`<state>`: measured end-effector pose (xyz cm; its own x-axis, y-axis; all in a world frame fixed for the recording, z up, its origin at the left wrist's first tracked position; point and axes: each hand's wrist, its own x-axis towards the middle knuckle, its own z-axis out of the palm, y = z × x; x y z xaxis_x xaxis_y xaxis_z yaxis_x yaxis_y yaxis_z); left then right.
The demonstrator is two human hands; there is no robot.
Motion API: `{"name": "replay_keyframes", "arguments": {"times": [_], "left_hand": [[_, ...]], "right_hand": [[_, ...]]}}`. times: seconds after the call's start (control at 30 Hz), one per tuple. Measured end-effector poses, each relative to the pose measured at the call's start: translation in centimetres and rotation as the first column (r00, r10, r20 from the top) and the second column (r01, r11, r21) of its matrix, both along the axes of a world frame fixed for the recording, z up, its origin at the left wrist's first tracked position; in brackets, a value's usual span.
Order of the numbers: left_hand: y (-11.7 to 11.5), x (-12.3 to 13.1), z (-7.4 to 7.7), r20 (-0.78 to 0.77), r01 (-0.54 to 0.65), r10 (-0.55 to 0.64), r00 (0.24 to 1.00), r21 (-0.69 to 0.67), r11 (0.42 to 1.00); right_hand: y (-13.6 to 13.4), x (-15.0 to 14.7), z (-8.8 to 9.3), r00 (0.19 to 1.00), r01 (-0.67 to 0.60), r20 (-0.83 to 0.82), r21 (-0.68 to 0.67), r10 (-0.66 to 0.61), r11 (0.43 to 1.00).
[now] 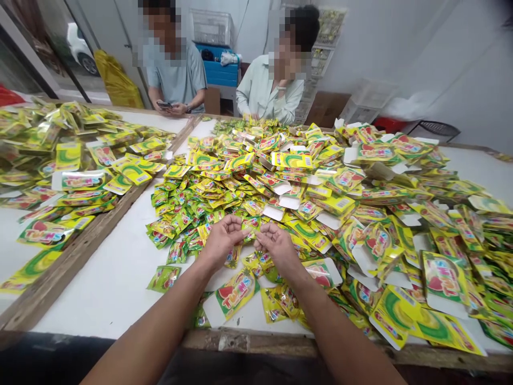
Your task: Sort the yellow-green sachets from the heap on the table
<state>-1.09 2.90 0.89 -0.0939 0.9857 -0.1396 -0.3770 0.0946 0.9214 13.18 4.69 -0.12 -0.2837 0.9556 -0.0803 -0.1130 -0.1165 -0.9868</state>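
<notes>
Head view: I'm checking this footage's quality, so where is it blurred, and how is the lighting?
Head view: yellow-and-green cardboard boxes at the far left edge look smeared; head view: the bare left hand and bare right hand look clearer; head view: the white tabletop is brightly lit, with no hard-edged shadows apparent.

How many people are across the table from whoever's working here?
2: a person in a blue T-shirt farther left, holding a phone, and a person in a pale shirt to the right, behind the heap of yellow boxes. Others could be out of view.
</notes>
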Motion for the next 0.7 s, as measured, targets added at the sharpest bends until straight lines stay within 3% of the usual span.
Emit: {"name": "replay_keyframes", "arguments": {"times": [0.13,0.3,0.43,0.7], "left_hand": [[0.1,-0.2,0.1,0.004,0.040,-0.040,0.999,-0.004,0.999],[-0.1,0.5,0.3,-0.106,0.157,-0.164,0.981,-0.071,0.985],[-0.5,1.0,0.2,-0.113,0.113,-0.128,0.985,-0.133,0.985],[-0.5,0.1,0.7,-0.222,0.149,-0.182,0.958,-0.158,0.976]], "right_hand": [[0.1,0.3,0.3,1.000,0.023,-0.017,0.043,-0.022,0.999],[0.0,0.0,0.5,0.997,0.043,-0.070,0.048,-0.039,0.998],[-0.1,-0.3,0.4,0.995,0.020,-0.093,-0.002,-0.020,1.000],[0.3,0.3,0.8,0.999,0.028,-0.040,0.057,-0.026,0.998]]}}
